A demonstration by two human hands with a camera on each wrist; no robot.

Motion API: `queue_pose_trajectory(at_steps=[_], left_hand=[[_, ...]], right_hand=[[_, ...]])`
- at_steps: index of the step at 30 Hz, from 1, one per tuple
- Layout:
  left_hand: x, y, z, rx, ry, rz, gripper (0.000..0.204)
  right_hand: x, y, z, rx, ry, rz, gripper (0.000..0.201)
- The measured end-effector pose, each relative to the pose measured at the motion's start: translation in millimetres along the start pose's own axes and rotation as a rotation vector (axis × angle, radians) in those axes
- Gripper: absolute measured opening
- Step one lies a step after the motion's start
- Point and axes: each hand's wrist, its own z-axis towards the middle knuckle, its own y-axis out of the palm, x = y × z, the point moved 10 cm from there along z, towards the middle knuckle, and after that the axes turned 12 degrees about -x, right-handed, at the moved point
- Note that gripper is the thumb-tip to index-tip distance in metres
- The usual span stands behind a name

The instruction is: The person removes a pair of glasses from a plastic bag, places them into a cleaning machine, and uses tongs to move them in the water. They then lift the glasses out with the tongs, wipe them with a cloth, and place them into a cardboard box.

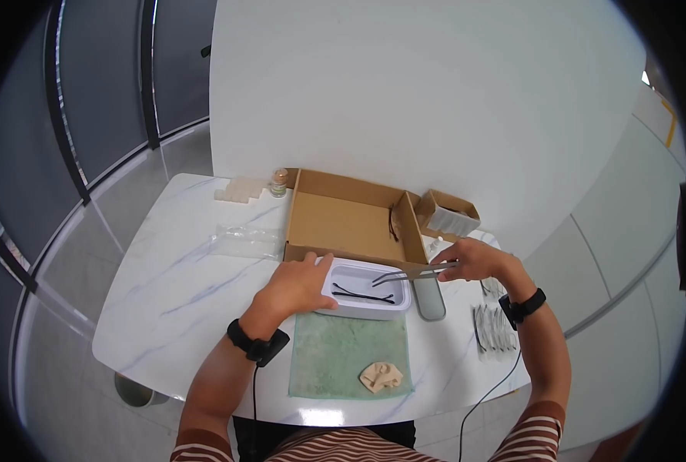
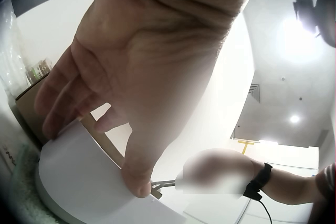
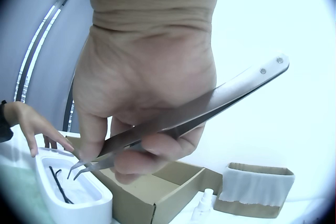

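Observation:
A white oval tub (image 1: 370,310) stands behind a green cloth, with two dark, thin, eyeglass-temple-like strips (image 1: 362,295) lying inside it. My left hand (image 1: 301,283) holds the tub's left end, thumb at the near rim and fingers over the far rim. My right hand (image 3: 152,77) grips a pair of metal tweezers (image 3: 231,87) between thumb and fingers. Their bent tips hang over the tub's interior, slightly apart, with nothing seen between them; one strip lies close by in the right wrist view. In the left wrist view the tub's white outer wall (image 2: 79,166) fills the lower part.
Behind the tub is an open cardboard box (image 1: 343,219) with another dark strip inside. A grey-green oval piece (image 1: 430,300) lies to its right, near several bagged pieces (image 1: 495,329). In front, a crumpled beige cloth (image 1: 381,376) rests on the green cloth (image 1: 327,358). A smaller box (image 1: 451,212) stands back right.

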Motion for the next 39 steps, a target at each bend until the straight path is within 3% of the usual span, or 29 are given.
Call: queue_pose_trajectory(at_steps=[2, 8, 12, 18, 30, 36, 39], left_hand=[[0.7, -0.6, -0.4, 0.004, 0.009, 0.001, 0.095], [2.5, -2.3, -1.6, -0.030, -0.014, -0.018, 0.094], [0.3, 0.1, 0.3, 0.008, 0.002, 0.012, 0.095], [0.7, 0.7, 0.3, -0.011, -0.009, 0.005, 0.096], [1.9, -0.9, -0.7, 0.006, 0.000, 0.014, 0.096], [-0.1, 1.7, 0.1, -0.005, 0.002, 0.006, 0.097], [1.4, -0.6, -0.9, 0.081, 0.065, 0.010, 0.089]], right_hand=[[-6.9, 0.0, -1.9, 0.020, -0.070, 0.108, 0.039], [-21.0, 20.3, 4.9, 0.008, -0.182, 0.016, 0.032], [-24.1, 20.2, 1.9, 0.036, -0.123, -0.042, 0.033], [-18.2, 0.1, -12.0, 0.274, -0.052, -0.157, 0.031], [-27.3, 8.7, -9.9, 0.213, -0.063, -0.131, 0.037], [-9.9, 13.2, 3.4, 0.085, -0.031, -0.014, 0.038], [-2.0, 18.9, 5.7, 0.016, 0.035, 0.113, 0.037]])
